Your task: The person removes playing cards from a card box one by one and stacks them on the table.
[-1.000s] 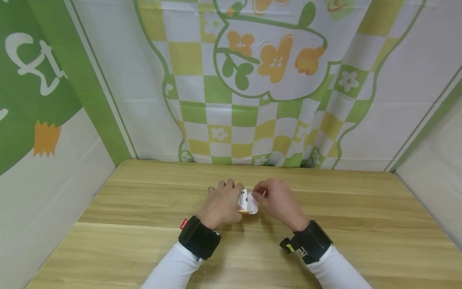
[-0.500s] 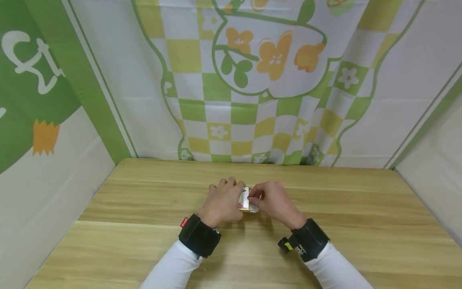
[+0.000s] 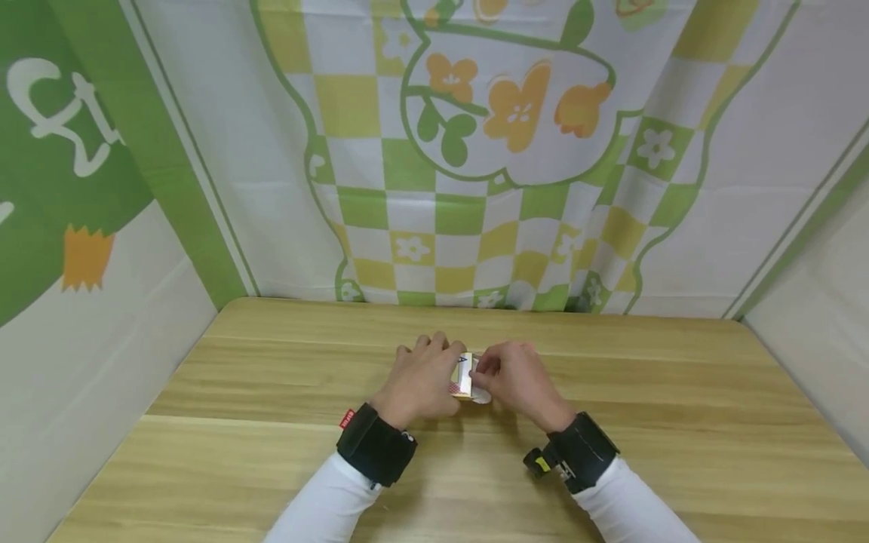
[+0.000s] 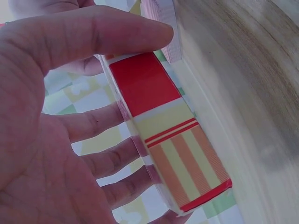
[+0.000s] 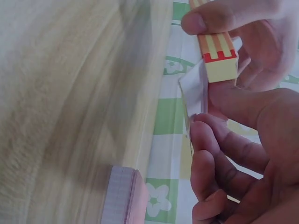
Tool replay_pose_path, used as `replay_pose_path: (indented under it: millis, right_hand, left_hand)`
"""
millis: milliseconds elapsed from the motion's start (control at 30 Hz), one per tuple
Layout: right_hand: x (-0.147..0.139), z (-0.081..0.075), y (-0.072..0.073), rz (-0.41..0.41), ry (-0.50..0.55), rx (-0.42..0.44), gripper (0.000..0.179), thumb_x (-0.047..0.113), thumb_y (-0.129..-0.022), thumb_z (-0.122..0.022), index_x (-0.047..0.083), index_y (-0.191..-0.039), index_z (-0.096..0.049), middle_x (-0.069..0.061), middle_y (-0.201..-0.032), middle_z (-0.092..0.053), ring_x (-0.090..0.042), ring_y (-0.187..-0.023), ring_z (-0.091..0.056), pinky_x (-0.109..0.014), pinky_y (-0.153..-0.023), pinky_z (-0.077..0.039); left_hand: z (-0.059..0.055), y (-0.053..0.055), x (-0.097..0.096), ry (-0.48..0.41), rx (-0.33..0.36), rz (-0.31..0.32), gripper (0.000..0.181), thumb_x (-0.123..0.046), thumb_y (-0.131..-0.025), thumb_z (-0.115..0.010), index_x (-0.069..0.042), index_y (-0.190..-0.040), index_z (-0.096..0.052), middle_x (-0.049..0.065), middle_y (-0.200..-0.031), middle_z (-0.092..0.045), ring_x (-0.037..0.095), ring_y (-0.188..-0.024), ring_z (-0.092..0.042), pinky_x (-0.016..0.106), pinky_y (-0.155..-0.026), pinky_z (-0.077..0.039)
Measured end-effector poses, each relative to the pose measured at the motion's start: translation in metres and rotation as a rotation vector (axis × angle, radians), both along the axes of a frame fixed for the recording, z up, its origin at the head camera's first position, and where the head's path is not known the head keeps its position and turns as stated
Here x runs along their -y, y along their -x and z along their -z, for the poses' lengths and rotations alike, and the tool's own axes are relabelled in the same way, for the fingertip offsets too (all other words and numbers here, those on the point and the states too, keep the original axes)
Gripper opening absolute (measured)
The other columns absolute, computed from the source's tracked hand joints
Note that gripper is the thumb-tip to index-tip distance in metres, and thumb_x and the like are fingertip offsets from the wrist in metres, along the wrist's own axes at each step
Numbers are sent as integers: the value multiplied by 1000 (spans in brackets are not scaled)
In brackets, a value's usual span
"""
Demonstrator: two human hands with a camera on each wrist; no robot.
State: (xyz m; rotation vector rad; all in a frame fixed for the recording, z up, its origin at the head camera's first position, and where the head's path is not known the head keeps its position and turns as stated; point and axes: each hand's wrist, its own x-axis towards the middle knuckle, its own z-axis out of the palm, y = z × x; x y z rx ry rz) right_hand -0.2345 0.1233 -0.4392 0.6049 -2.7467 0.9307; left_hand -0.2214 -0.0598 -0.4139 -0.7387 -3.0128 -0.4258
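Observation:
A small playing-card box (image 3: 463,375), white on top with a letter A, lies between my two hands over the table. Its side (image 4: 161,126) is red, cream and orange-striped. My left hand (image 3: 421,377) grips the box, the thumb along the near side and the fingers on the far side. My right hand (image 3: 519,377) is at the box's right end, thumb and fingers pinching around a white flap (image 5: 195,88) that sticks out there. Behind the right thumb, part of the box's end is hidden.
A pale, finely lined block (image 5: 120,196) like a stack of cards sits on the wooden table (image 3: 271,452), off the box's right end; in the head view the right hand covers that spot. A patterned curtain (image 3: 462,226) hangs behind the table.
The right fingers have moved left onto the box's end, and less of the white flap shows than a second ago. The left hand keeps its grip, shifted slightly right.

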Motion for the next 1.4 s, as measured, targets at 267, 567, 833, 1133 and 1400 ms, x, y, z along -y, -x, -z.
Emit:
replay_pose_path:
  millis: [267,567,833,1133,1400]
  right_hand:
    - [-1,-1,0,43,-9,62,16,18,-81,-86,11,-72,-75,8,-68,-64,-6,-59,-55,-26,-57,-47]
    - [-4,2,0,-5,19,126,18,14,-84,-83,9,-70,-73,6,-69,-61,-7,-56,-53,-26,-55,-45]
    - [-14,-9,4,4,64,293,19,18,-85,-82,8,-74,-72,1,-69,-62,-10,-59,-53,-27,-55,-43]
    - [-31,-19,7,22,6,373,21,23,-86,-81,10,-72,-70,3,-62,-59,-11,-56,-49,-27,-53,-39]
    - [-29,-28,4,75,-66,254,39,25,-80,-86,4,-110,-70,-11,-103,-67,-27,-92,-62,-41,-76,-51]
  left_hand:
    - [0,0,-1,1,1,0,65,-16,-67,-82,-10,-129,-62,8,-109,-55,31,-104,-53,57,-87,-43]
    - [-1,1,0,11,3,6,65,-14,-68,-81,-10,-130,-61,9,-113,-56,32,-107,-52,58,-88,-43]
    - [-3,2,4,2,28,-12,66,-14,-69,-80,-9,-132,-60,10,-117,-56,34,-112,-51,60,-91,-41]
    - [-3,4,8,-3,17,-29,67,-13,-69,-78,-9,-133,-60,13,-120,-58,34,-110,-52,60,-92,-41]
    - [-4,3,8,-13,17,-26,66,-13,-69,-78,-8,-133,-60,13,-121,-58,34,-110,-52,60,-92,-41]
